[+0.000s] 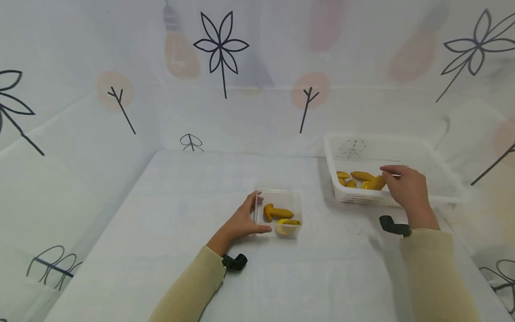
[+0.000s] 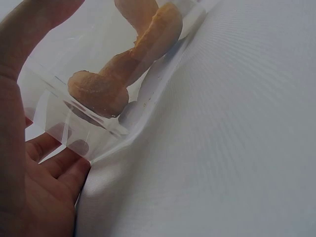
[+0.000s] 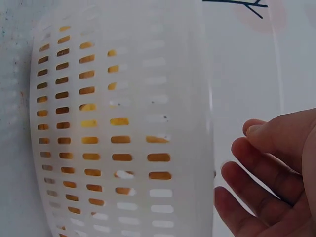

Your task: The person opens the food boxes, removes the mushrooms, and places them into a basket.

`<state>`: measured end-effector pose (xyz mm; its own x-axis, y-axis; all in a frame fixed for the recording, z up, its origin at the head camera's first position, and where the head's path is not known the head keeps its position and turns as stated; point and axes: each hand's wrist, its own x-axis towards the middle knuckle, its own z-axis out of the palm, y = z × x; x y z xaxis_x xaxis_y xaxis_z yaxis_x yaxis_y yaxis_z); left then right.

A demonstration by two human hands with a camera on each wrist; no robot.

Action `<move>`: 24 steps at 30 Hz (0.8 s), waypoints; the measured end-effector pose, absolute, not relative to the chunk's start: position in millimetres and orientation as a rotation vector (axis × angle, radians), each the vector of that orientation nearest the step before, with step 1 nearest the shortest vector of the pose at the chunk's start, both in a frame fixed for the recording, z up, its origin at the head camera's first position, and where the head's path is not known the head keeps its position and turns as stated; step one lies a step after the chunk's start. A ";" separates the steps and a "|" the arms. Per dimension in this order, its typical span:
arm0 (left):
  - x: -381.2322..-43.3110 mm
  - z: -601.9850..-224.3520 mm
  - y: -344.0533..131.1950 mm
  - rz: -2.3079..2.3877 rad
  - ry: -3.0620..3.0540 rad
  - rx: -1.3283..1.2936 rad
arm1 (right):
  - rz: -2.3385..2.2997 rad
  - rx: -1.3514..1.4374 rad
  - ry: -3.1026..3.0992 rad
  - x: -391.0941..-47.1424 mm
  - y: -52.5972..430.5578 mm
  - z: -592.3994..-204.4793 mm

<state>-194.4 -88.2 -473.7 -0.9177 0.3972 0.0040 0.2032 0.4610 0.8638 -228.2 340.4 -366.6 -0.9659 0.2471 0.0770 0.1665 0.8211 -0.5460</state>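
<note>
My left hand [image 1: 241, 221] holds a small clear plastic box [image 1: 278, 191] at its left side, thumb toward the front and fingers behind. Inside lie a yellow-brown mushroom [image 1: 283, 213] on its side and a second yellow piece [image 1: 286, 225]. The left wrist view shows the mushroom [image 2: 98, 94] through the clear wall, with the fingers [image 2: 74, 173] pressed to the plastic. Over the front edge of a white basket [image 1: 354, 197] hovers my right hand [image 1: 408, 190], beside a yellow mushroom [image 1: 377, 182]. In the right wrist view its loosely bent fingers [image 3: 247, 182] hold nothing.
More yellow pieces [image 1: 344, 175] lie in the basket's left part, glimpsed through slots in its wall [image 3: 192, 98]. The basket stands at the back right of the white-covered table [image 1: 193, 192]. Patterned white cloth [image 1: 257, 116] surrounds the table at the back and sides.
</note>
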 end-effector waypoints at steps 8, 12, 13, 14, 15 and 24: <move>-195.0 -476.8 -88.5 1.441 2.522 0.530 | 0.832 -0.293 -2.845 -223.0 326.8 -356.8; -195.5 -478.1 -88.3 1.435 2.525 0.521 | 0.802 -0.234 -2.839 -218.8 316.3 -351.6; -195.6 -478.2 -88.2 1.432 2.527 0.519 | 0.797 -0.226 -2.839 -217.9 313.3 -350.8; -195.7 -478.2 -88.2 1.430 2.528 0.516 | 0.793 -0.213 -2.839 -217.1 310.5 -350.0; -195.6 -478.1 -88.1 1.430 2.527 0.516 | 0.798 -0.203 -2.839 -216.3 307.5 -349.3; -194.4 -477.4 -88.7 1.441 2.518 0.518 | 0.801 0.010 -2.847 -209.5 286.5 -345.9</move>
<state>-194.4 -88.7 -477.4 -0.9199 0.3921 0.0054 0.2033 0.4651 0.8616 -209.5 286.5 -345.9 -0.9832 0.0431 0.1775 -0.0558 0.8545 -0.5165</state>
